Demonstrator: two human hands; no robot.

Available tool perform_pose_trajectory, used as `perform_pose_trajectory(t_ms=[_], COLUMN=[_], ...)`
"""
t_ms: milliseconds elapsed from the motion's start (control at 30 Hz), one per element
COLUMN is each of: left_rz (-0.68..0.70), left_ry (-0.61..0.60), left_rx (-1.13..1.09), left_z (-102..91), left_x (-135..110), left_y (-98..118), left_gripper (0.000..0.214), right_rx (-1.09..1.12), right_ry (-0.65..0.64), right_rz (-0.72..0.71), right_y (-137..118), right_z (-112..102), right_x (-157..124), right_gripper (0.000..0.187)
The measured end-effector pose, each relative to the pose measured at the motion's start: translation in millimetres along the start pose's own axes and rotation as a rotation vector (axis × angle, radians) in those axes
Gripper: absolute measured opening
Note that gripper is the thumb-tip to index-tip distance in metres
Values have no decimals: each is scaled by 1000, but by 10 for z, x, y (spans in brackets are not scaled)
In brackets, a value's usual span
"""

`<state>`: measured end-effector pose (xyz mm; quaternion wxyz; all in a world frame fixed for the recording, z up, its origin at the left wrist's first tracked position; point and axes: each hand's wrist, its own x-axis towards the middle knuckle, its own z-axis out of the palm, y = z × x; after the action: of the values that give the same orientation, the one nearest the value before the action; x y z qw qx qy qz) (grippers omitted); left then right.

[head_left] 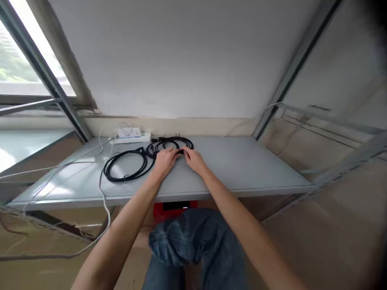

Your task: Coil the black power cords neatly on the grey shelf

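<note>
Two coils of black cable lie on a grey table (242, 169). The smaller coil (173, 143) is near the back wall; the larger coil (126, 166) lies to its left. My left hand (165, 159) and my right hand (193, 158) meet at the front edge of the smaller coil, fingers curled and pinching the black cable between them. Both forearms reach forward over the table's front edge.
A white power strip (130, 136) with plugs sits at the back left, with white cords (104, 201) trailing off the table's left side. A window is at far left. My knee in blue jeans (193, 241) and a red box (159, 210) are below the table.
</note>
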<state>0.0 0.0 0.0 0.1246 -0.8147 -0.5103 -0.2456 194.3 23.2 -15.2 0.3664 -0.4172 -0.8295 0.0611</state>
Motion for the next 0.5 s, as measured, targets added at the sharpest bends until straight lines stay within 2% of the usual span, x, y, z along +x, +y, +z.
perform_pose_trajectory(t_ms=[300,500], left_rz=[-42,53], left_ry=[2,24], left_rx=[-104,-268], left_z=[75,85], left_x=[7,12], left_y=[24,-19], left_gripper=[23,43], right_rx=[17,16], right_ry=[-66,-20], right_rz=[-23,-25], right_y=[-44,-26], right_z=[4,12], right_x=[-23,-20], right_gripper=[39,36])
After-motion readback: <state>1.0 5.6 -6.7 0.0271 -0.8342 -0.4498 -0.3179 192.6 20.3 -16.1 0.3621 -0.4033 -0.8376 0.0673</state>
